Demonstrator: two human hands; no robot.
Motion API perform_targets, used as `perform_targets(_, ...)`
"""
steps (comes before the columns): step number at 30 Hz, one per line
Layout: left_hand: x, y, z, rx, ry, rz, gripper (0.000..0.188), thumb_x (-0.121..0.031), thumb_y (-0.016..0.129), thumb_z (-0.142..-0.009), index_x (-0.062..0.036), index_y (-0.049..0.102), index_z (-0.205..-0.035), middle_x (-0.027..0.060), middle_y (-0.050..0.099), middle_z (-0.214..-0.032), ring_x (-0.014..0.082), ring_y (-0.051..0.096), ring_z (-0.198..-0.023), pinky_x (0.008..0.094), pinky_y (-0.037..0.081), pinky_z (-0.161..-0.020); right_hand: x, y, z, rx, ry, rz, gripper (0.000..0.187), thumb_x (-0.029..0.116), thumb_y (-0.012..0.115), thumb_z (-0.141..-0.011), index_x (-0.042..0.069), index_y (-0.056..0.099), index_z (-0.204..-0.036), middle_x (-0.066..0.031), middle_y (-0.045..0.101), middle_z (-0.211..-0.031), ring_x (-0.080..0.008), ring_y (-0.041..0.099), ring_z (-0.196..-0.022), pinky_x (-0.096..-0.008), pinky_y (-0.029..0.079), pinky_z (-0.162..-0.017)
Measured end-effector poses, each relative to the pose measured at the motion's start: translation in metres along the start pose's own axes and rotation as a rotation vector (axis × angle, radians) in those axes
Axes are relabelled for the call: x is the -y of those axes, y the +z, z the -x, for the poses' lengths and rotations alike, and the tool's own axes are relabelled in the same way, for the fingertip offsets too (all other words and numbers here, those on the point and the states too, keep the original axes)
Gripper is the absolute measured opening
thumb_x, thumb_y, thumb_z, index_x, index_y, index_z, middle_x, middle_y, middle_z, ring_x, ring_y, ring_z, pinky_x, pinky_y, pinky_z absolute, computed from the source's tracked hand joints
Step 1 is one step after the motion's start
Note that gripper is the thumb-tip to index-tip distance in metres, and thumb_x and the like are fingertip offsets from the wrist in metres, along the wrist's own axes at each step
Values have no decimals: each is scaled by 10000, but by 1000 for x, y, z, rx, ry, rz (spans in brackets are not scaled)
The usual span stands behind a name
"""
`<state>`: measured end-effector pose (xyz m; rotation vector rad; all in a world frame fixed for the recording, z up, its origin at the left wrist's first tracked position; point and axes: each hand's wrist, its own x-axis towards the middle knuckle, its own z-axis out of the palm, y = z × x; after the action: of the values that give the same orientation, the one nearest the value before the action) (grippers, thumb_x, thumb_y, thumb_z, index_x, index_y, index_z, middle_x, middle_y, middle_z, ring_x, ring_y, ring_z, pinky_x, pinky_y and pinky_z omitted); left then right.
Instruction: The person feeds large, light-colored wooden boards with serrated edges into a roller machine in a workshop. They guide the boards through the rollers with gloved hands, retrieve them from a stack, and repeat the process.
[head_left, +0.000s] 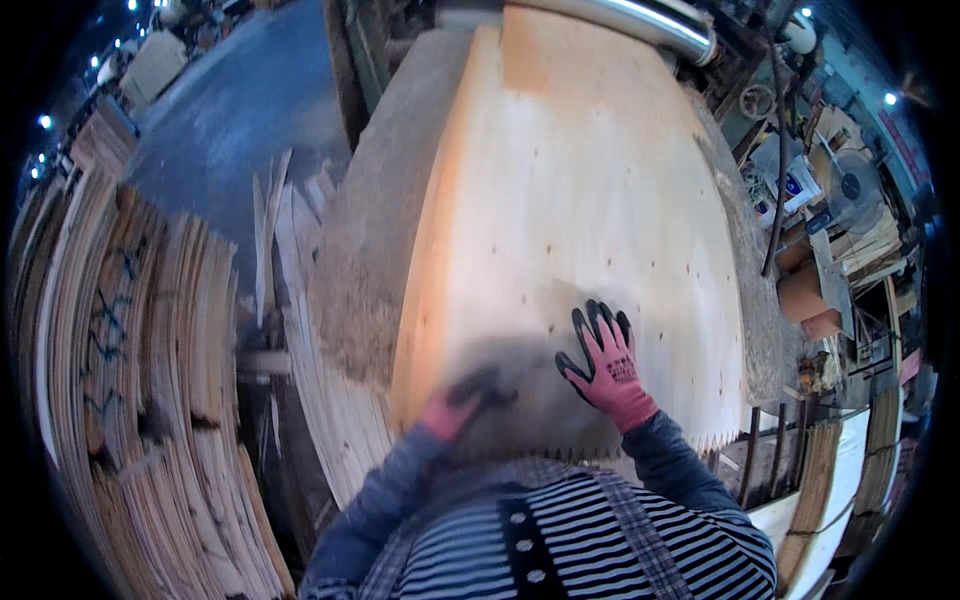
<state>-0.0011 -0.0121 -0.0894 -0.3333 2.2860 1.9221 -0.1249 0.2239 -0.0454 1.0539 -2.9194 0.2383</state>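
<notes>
Nearest the camera, the person's striped front and blue sleeves lean over the near, jagged end of a large pale veneer sheet (570, 200) lying flat on a sawdust-covered work table (370, 250). The right hand (605, 365), in a pink glove with black fingers, lies flat and spread on the sheet, gripping nothing, seemingly pressing it down to keep it steady. The left hand (465, 400), gloved alike, is smeared by motion over the sheet's near edge; whether it clutches anything I cannot tell. To the left, stacks of veneer strips (150, 400) stand on edge beside the table, within reach. Beyond the sheet's far end runs a metal roller (640, 22).
</notes>
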Motion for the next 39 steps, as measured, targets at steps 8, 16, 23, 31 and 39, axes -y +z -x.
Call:
perform_targets(8, 32, -30, 22, -441, 318, -189, 540, -111, 553, -745, -41, 337, -1235, 193, 423, -1182, 298, 413, -1099, 330, 337, -910, -46, 71, 37, -125, 300, 101, 647, 415, 510, -738, 56, 333, -1247, -129, 276, -1318, -316, 243, -1211, -457, 159, -990)
perform_targets(16, 90, -10, 57, -341, -58, -682, 720, -307, 586, -716, -32, 230, -1278, 219, 305, -1265, 372, 275, -1172, 387, 239, -975, -14, 53, 32, -88, 342, 136, 670, 470, 461, -755, 119, 266, -1291, -111, 249, -1331, -291, 222, -1222, -469, 102, -1001)
perform_targets(23, 39, 9, 68, -290, 104, -752, 742, -283, 601, -708, 12, 215, -1269, 231, 306, -1260, 381, 296, -1156, 398, 269, -954, 12, 63, -1, 25, 412, 149, 672, 468, 463, -752, 112, 268, -1287, -97, 244, -1330, -272, 217, -1222, -481, 130, -990)
perform_targets(31, 23, -6, 44, -345, -58, -462, 744, -214, 634, -681, -14, 224, -1270, 214, 355, -1231, 321, 388, -1115, 348, 343, -914, -65, 50, -146, -42, 457, 59, 631, 485, 382, -786, 126, 259, -1290, -69, 221, -1347, -244, 184, -1246, -450, 85, -1013)
perform_targets(39, 48, -33, 26, -368, -155, -101, 547, -230, 642, -693, -16, 441, -1154, 131, 540, -1070, 182, 530, -968, 278, 424, -809, -136, 44, -274, -361, 410, 220, 658, 492, 394, -768, 73, 296, -1266, -89, 275, -1311, -249, 234, -1211, -471, 79, -1004)
